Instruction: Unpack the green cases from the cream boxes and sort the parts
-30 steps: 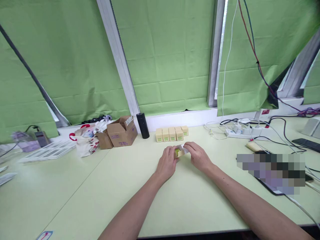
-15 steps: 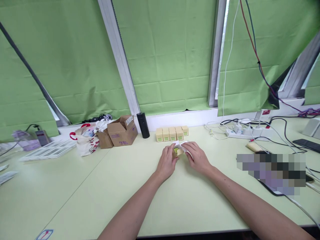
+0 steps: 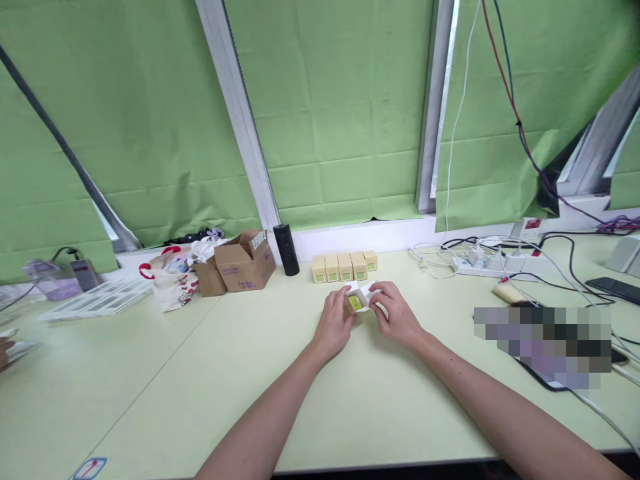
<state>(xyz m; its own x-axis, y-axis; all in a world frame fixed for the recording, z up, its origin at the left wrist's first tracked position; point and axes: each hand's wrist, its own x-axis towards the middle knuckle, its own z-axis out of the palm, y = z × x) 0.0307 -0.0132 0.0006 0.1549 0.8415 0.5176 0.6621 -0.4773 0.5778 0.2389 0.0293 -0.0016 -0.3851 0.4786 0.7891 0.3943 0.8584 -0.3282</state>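
Observation:
A small tan cardboard box with white inner flaps stands at the middle of the table, its top open. Inside it shows something yellow-green and round. My left hand is closed round the box's left side. With bent fingers, my right hand pinches a white flap at the box's right side. Just behind both hands, several similar tan boxes with green labels stand in a row.
Behind to the left are a black cylinder, a brown carton, a cloth bag and a white tray. A power strip with cables lies at the right. Another person's hand shows at the left edge.
The box's flaps are spread wider, and the yellow-green thing inside shows more. My right hand has shifted slightly along the flap. Another person's hand has come in at the left edge.

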